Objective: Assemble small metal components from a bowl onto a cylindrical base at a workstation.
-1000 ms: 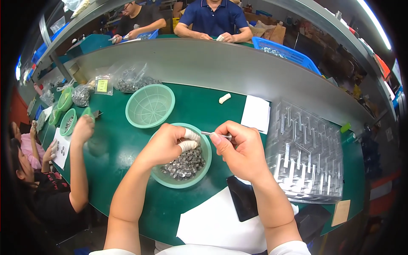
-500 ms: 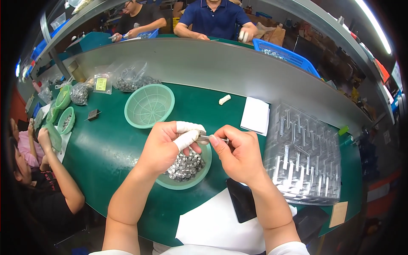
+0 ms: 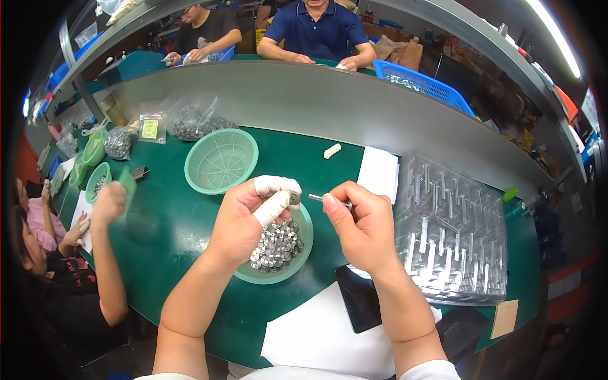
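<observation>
My left hand [image 3: 244, 218], its thumb and forefinger wrapped in white finger covers, pinches a small round metal part [image 3: 294, 198]. To its right, my right hand [image 3: 362, 225] grips a thin metal rod-like tool [image 3: 315, 197] whose tip points at that part, with a small gap between them. The tool's other end is hidden in my fingers. Below my hands stands a green plastic basket [image 3: 306, 248] holding many small silvery metal discs [image 3: 277, 248]. A second green basket [image 3: 221, 161], with nothing in it, sits farther back.
Clear plastic trays [image 3: 453, 234] are stacked at the right beside white paper [image 3: 379, 174]. A dark phone [image 3: 358, 297] lies on a white sheet [image 3: 304, 329] near me. Bags of metal parts [image 3: 196, 123] line the back. At left a co-worker's arm [image 3: 109, 266] reaches over the table.
My right hand has drawn the tool back to the right, away from the metal part in my left hand. The co-worker at left has moved a hand holding a green basket.
</observation>
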A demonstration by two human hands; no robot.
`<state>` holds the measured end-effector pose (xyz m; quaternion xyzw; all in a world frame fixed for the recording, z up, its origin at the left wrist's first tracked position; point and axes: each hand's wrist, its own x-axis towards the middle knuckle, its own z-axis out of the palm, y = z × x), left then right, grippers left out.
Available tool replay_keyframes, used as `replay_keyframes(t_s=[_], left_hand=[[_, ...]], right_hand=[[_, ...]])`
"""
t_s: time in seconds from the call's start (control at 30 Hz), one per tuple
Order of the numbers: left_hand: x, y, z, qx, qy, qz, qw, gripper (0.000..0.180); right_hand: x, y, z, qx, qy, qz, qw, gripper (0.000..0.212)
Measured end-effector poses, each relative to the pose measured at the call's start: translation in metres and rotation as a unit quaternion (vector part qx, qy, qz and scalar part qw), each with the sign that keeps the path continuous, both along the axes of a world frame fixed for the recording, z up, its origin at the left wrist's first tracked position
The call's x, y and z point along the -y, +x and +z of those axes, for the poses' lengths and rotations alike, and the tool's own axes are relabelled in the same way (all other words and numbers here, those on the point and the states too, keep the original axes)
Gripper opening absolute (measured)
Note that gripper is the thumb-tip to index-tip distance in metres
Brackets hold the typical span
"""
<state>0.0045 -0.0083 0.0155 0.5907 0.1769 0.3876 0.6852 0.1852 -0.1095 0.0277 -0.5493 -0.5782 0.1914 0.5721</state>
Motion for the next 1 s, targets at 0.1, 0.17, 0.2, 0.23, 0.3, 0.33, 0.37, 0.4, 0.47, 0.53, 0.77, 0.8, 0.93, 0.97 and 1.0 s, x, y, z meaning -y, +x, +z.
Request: replay_keyframes(t_s=[0.1, 0.17, 0.2, 0.23, 0.3, 0.33, 0.37, 0.4, 0.47, 0.53, 0.77, 0.8, 0.93, 0.97, 1.0], left_hand=[[0.004, 0.001, 0.0, -0.005, -0.011, -0.003, 1.0, 0.018], [0.006, 0.004, -0.001, -0.001, -0.017, -0.002, 1.0, 0.017], [0.007, 0.004, -0.001, 0.004, -0.022, 0.0, 1.0, 0.016], [0.007, 0.004, -0.001, 0.004, -0.022, 0.0, 1.0, 0.016], [0.007, 0.003, 0.0, 0.022, -0.008, -0.019, 1.0, 0.016], [0.007, 0.003, -0.001, 0.022, -0.007, -0.019, 1.0, 0.016], [0.007, 0.003, -0.002, 0.026, -0.027, -0.024, 0.999, 0.015], [0.006, 0.003, -0.004, 0.03, -0.047, -0.03, 0.998, 0.015], [0.005, 0.004, -0.011, 0.074, -0.072, -0.057, 0.993, 0.015], [0.003, 0.004, -0.018, 0.115, -0.097, -0.082, 0.985, 0.015], [0.007, 0.006, -0.013, 0.105, -0.105, -0.101, 0.984, 0.02], [0.008, 0.007, -0.009, 0.061, -0.06, -0.055, 0.995, 0.023], [0.011, 0.009, -0.009, 0.071, 0.054, -0.018, 0.996, 0.03], [0.013, 0.01, -0.011, 0.07, 0.054, -0.019, 0.996, 0.03], [0.014, 0.01, -0.014, 0.069, 0.058, -0.025, 0.996, 0.03]], right_hand=[[-0.001, 0.002, -0.002, -0.018, -0.05, 0.029, 0.998, 0.025], [0.0, 0.001, -0.002, -0.052, -0.06, 0.066, 0.995, 0.024], [0.0, 0.001, -0.002, -0.086, -0.071, 0.104, 0.988, 0.023], [0.0, 0.0, -0.003, -0.086, -0.07, 0.104, 0.988, 0.023], [-0.001, 0.0, -0.004, -0.095, -0.075, 0.123, 0.985, 0.023], [-0.001, 0.0, -0.005, -0.095, -0.074, 0.123, 0.985, 0.023], [-0.002, 0.0, -0.006, -0.105, -0.068, 0.13, 0.984, 0.024], [-0.002, -0.001, -0.007, -0.114, -0.062, 0.136, 0.982, 0.025], [-0.002, -0.002, -0.008, -0.163, -0.071, 0.165, 0.97, 0.026], [-0.003, -0.005, -0.01, -0.212, -0.079, 0.195, 0.954, 0.026], [-0.003, -0.006, -0.01, -0.207, -0.067, 0.181, 0.959, 0.027], [-0.003, -0.005, -0.009, -0.171, -0.056, 0.151, 0.972, 0.027], [-0.001, -0.003, -0.005, -0.079, -0.028, 0.083, 0.993, 0.027], [0.001, -0.004, -0.002, -0.068, -0.04, 0.077, 0.994, 0.027], [0.002, -0.004, 0.0, -0.057, -0.052, 0.072, 0.994, 0.027]])
